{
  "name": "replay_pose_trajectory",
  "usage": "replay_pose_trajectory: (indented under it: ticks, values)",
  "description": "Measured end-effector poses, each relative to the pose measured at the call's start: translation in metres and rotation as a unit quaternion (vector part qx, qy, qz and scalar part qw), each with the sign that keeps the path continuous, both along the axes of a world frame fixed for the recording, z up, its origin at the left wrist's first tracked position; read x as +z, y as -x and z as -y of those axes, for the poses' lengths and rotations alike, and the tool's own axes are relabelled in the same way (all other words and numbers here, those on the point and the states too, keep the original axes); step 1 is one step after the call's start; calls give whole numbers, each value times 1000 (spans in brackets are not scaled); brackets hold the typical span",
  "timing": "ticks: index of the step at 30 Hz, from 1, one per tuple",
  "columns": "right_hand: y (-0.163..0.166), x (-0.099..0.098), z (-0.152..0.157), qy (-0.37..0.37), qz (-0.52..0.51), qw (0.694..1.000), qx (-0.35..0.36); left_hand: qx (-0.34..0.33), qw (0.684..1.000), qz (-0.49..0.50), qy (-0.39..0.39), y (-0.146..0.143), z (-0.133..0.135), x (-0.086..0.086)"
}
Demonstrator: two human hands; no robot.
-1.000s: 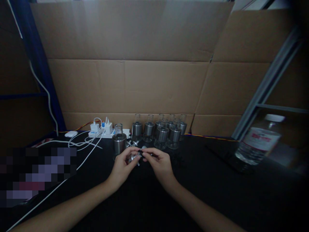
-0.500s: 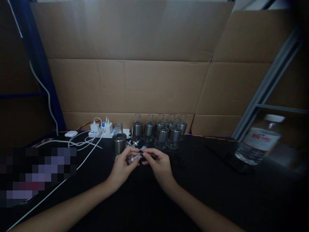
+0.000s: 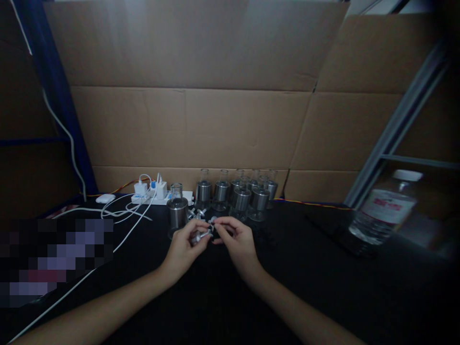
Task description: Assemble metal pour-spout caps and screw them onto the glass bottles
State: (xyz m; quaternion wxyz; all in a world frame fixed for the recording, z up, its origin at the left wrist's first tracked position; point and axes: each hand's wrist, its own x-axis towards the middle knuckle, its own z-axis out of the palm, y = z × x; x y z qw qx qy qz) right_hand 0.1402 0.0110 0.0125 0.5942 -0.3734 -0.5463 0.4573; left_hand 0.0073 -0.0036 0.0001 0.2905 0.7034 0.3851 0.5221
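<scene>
Over the middle of the black table, my left hand [image 3: 186, 244] is closed around a small silvery metal fitting [image 3: 201, 235], its exact kind too small to tell. My right hand [image 3: 237, 239] meets it with thumb and fingers pinched at the fitting's end; whatever lies between those fingertips is hidden. Just behind the hands lie several small white and silvery pieces [image 3: 201, 213]. A glass bottle with a metal sleeve [image 3: 178, 213] stands upright close behind my left hand. Further back is a group of similar metal-sleeved glass bottles [image 3: 240, 199].
A white power strip [image 3: 143, 199] with plugged-in chargers and looping white cables sits at the back left. Small dark pieces [image 3: 264, 235] lie right of my hands. A large clear water bottle [image 3: 386, 208] stands at the right. Cardboard [image 3: 215, 124] walls the back.
My right hand's fingers have shifted slightly at the fitting, the index finger now a little higher. My left hand stays almost in place, still holding the fitting.
</scene>
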Motion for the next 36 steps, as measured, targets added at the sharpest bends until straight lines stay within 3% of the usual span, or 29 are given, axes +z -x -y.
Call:
replay_pose_trajectory:
  ticks: [26, 36]
  values:
    - [-8, 0, -6, -90, 118, 988, 37, -5, 1000, -8, 9, 2, -2, -2]
    - [-10, 3, -8, -52, 95, 990, 88, 15, 1000, -24, -1, 4, 0, 1]
